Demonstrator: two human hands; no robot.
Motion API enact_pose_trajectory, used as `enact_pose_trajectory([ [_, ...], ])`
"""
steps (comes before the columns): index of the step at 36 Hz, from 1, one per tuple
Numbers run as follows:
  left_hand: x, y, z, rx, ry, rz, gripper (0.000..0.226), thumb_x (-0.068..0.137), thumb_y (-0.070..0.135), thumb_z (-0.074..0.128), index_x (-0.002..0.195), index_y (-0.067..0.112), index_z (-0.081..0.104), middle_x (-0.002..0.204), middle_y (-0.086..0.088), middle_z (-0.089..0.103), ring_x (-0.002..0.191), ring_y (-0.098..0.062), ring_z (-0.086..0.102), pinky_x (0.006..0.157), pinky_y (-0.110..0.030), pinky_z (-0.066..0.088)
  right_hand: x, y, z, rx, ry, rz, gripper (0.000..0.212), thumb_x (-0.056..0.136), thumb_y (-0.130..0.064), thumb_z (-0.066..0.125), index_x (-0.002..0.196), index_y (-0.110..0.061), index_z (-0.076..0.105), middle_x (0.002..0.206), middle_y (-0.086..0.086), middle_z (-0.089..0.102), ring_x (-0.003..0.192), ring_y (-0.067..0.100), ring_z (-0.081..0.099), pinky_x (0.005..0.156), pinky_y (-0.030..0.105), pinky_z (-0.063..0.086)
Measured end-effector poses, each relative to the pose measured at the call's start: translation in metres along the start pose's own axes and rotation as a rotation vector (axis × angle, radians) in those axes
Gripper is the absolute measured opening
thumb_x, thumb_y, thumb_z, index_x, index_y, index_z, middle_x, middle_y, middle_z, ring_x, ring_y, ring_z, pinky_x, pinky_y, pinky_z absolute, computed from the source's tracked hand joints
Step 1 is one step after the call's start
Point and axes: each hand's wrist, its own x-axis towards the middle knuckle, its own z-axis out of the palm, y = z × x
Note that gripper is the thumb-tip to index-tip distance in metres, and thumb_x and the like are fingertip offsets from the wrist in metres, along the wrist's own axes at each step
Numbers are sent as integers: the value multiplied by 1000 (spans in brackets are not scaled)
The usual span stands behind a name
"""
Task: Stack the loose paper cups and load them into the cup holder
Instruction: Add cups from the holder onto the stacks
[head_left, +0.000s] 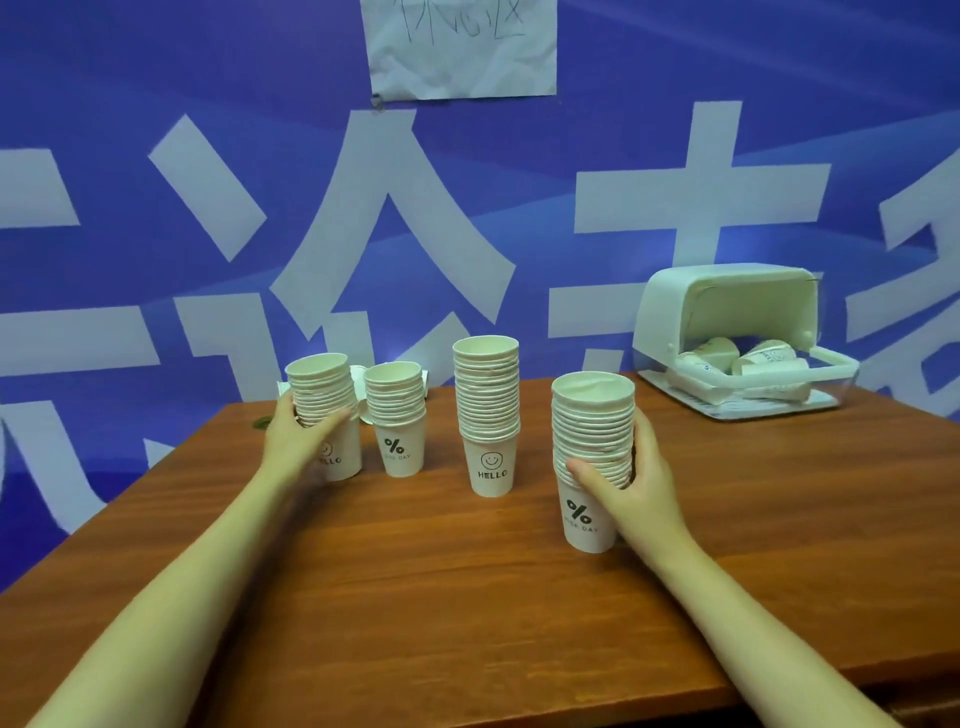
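So at about 10 o'clock on the table (467, 597) the left hand (296, 439) is wrapped around the far-left stack (324, 410). Two more stacks stand free in the middle, a short stack (396, 415) and a tall stack (487, 410). Over at 2 o'clock the right hand (631, 480) is clamped around the near stack (593, 457). My take: grip low near the bottom cup and keep each stack upright when nesting one into another, or the rims will splay. The cup holder (727, 338) sits at the far right corner, lid up, with a few cups lying inside. Can't tell how many. Something white behind the left stacks is mostly hidden.
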Motion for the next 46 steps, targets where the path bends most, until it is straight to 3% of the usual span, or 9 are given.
enact_pose_trajectory([
  [4,-15,-1,-17,26,24,-44,68,75,35,81,132,22,48,124,2,59,114,-21,58,95,-43,50,0,-3,-1,-3,1,-14,72,71,-42,82,128,-52,39,121,-33,57,116,-10,53,86,8,46],
  [9,-62,18,-28,19,-38,44,58,79,19,77,130,23,48,115,10,58,106,-9,56,91,-32,47,-1,-5,-4,13,29,-44,83,65,-42,86,133,-42,39,120,-32,56,112,-13,54,85,4,43],
  [16,-138,57,27,-92,-369,67,80,68,40,81,137,34,42,131,19,56,118,3,53,93,-19,46,7,2,-20,21,337,-3,65,82,-20,76,138,-11,44,122,-2,62,93,-19,57,74,0,43],
  [19,-152,72,72,-86,-448,85,73,73,37,80,136,35,42,124,25,56,111,14,52,84,-11,46,5,4,-30,44,408,39,65,83,-23,75,138,-14,42,122,-2,61,96,-11,59,81,12,48],
  [22,-155,84,114,-99,-470,104,70,78,35,78,137,31,41,126,21,55,116,5,51,88,-14,42,3,6,-39,67,442,67,63,85,-22,74,139,-16,41,121,-2,62,102,1,61,87,24,49],
  [27,-149,93,161,-105,-468,148,68,81,34,76,137,31,38,130,19,50,114,5,48,94,-19,38,5,3,-52,82,376,92,58,84,-22,74,134,-20,43,109,-15,62,93,-9,62,78,15,47],
  [32,-135,92,188,-89,-415,173,70,81,36,75,140,27,39,131,14,52,118,0,49,96,-24,42,-5,3,-67,53,300,59,68,80,-19,78,138,-20,43,120,-14,60,103,-12,59,81,6,47],
  [37,-124,88,205,-90,-343,161,75,81,33,75,143,24,36,136,8,53,124,-8,49,107,-41,43,-23,-7,-72,-12,179,7,82,78,-18,80,145,-25,33,134,-11,55,121,0,54,97,21,47],
  [46,-154,70,151,-43,-451,165,79,95,33,57,154,33,5,159,4,24,145,-12,27,118,-43,29,-46,-52,-38,-1,-60,-127,83,72,-34,79,139,-46,32,136,-34,47,130,-5,44,99,7,38],
])
